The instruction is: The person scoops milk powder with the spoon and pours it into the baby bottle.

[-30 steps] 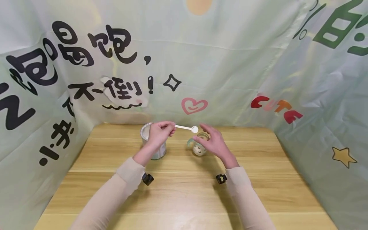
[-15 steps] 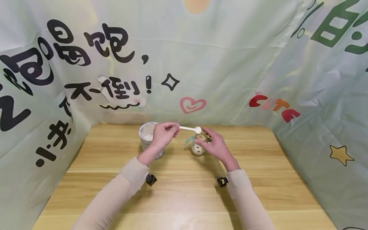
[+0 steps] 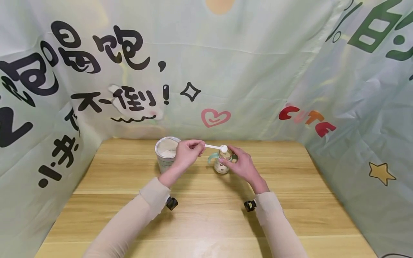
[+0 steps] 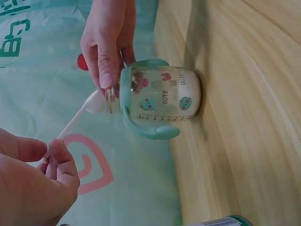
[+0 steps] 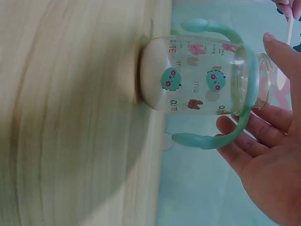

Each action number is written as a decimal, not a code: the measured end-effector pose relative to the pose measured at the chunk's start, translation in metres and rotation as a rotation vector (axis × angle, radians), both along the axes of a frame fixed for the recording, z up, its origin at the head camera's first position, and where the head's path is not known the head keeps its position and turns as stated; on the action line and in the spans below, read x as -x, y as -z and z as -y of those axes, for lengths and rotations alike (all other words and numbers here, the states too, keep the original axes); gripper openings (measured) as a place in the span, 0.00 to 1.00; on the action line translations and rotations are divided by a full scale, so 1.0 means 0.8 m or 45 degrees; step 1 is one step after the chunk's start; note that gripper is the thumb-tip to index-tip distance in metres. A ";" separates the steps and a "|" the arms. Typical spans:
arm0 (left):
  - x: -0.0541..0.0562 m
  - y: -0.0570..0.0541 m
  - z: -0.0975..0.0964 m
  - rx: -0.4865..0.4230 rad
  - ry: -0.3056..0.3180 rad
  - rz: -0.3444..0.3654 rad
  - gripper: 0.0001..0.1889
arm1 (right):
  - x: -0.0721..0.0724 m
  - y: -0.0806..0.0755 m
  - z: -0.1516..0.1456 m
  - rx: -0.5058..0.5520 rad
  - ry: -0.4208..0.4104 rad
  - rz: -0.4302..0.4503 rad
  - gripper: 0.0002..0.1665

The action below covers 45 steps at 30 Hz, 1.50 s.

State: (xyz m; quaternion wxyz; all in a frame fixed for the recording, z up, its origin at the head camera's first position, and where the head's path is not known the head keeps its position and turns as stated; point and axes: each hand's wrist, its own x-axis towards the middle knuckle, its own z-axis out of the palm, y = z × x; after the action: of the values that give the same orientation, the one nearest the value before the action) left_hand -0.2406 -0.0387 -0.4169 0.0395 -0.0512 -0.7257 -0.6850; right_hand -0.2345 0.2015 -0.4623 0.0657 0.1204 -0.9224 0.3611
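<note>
My left hand (image 3: 188, 152) pinches the thin handle of a white scoop (image 3: 213, 146) between thumb and fingers. The scoop's bowl, heaped with pale powder, lies right at the mouth of a clear baby bottle (image 3: 222, 167). Upright on the table, the bottle has a green collar with two handles (image 5: 197, 140), printed figures and whitish contents low inside. My right hand (image 3: 242, 163) holds the bottle around its neck, thumb on the near side and fingers behind. To the left stands an uncovered can (image 3: 162, 161) of pale powder, partly hidden by my left hand.
Both arms reach over a wooden table (image 3: 206, 222). A printed cloth (image 3: 251, 79) hangs behind it and along both sides. Small black wrist cameras (image 3: 172, 203) sit under the cuffs. The can's edge (image 4: 225, 221) shows low in the left wrist view.
My left hand has moved right and slightly down, bringing the scoop from beside the bottle to its mouth. My right hand has closed in from the bottle's side onto its neck.
</note>
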 end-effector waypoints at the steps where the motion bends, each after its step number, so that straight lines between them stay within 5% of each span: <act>1: 0.000 0.001 0.000 0.004 -0.001 0.000 0.09 | 0.000 0.000 0.000 0.001 -0.003 -0.001 0.50; 13: -0.001 0.004 -0.002 0.037 -0.004 0.017 0.09 | 0.002 0.009 -0.002 0.032 -0.019 0.008 0.49; 45: -0.007 0.020 -0.004 0.225 0.002 -0.135 0.10 | 0.002 0.012 -0.003 0.056 -0.016 0.016 0.47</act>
State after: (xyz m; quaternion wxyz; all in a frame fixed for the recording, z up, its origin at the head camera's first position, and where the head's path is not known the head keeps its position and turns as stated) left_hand -0.2348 -0.0351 -0.4328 0.0728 -0.0914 -0.7802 -0.6146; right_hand -0.2359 0.2039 -0.4715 0.0601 0.1225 -0.9138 0.3824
